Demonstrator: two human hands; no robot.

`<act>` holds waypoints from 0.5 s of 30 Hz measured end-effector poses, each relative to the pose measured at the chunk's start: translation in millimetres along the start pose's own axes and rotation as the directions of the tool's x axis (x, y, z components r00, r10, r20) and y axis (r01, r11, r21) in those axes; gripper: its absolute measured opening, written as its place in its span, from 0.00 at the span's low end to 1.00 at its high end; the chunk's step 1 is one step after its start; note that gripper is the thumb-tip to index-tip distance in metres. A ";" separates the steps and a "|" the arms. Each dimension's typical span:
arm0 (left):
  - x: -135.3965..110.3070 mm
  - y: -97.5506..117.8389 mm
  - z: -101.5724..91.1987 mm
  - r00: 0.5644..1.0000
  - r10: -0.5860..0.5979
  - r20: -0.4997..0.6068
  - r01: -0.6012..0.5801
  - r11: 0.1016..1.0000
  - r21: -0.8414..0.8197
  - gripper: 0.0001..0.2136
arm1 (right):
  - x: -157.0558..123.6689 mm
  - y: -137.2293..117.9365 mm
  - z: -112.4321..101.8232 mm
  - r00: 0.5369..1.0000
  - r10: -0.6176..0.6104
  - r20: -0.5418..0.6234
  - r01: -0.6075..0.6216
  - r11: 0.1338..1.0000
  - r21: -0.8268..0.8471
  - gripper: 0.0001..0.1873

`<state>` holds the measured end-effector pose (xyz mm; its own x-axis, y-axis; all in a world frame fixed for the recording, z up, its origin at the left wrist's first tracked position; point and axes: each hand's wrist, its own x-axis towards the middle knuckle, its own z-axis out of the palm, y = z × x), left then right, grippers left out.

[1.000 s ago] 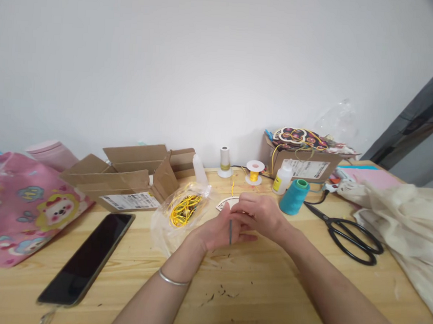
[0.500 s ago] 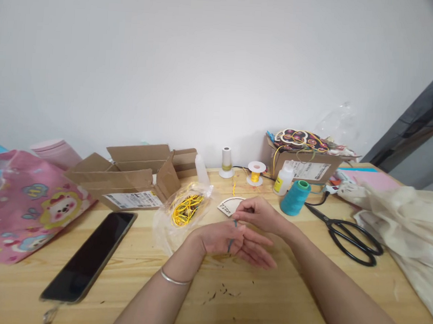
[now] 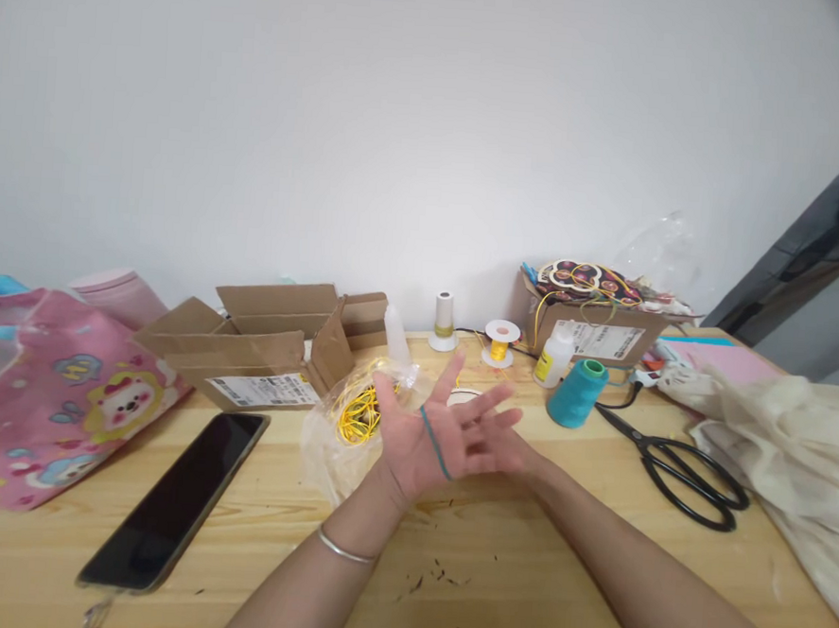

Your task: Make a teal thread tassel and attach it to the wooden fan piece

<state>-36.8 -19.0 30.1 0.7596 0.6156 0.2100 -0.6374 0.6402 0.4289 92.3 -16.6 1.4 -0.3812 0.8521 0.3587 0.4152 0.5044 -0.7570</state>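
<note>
Wooden table (image 3: 502, 594): left hand (image 3: 411, 448) spread, teal thread (image 3: 435, 440) across palm; right hand (image 3: 512, 450) behind, grip unclear.

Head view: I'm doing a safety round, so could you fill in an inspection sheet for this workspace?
Surface: pale wooden table, with small dark scraps between the forearms.
Items at hand: slim dark-teal strand across the palm of the left hand; teal cone of thread nearby.
Hands: left open, fingers spread; right hand partly hidden behind it, grip unclear.
Clutter: black rectangular phone, open brown cardboard box, clear plastic bag of yellow cord, black metal scissors, crumpled cream cloth.
Cables: black cable near the scissors' tip.
Surroundings: plain white wall behind.
</note>
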 end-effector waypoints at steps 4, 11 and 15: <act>8.6 9.6 -2.3 0.960 0.230 -0.160 -0.232 0.973 0.008 0.31 | 0.8 3.7 2.8 0.987 -0.024 0.158 0.013 0.997 0.071 0.18; 11.7 29.4 -15.9 0.822 0.435 -0.367 -0.461 0.887 0.018 0.23 | 1.1 -6.4 -14.7 0.953 -0.036 0.302 0.112 0.964 -0.241 0.14; 11.5 31.1 -21.7 0.791 0.460 -0.404 -0.471 0.879 0.080 0.24 | 0.9 -16.6 -23.3 0.931 -0.113 0.347 0.233 0.916 -0.327 0.11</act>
<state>-50.7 18.0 26.7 0.2547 0.9670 0.0088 -0.9071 0.2358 0.3487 104.3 -21.0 27.0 -0.6883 0.6880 0.2300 0.5619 0.7061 -0.4309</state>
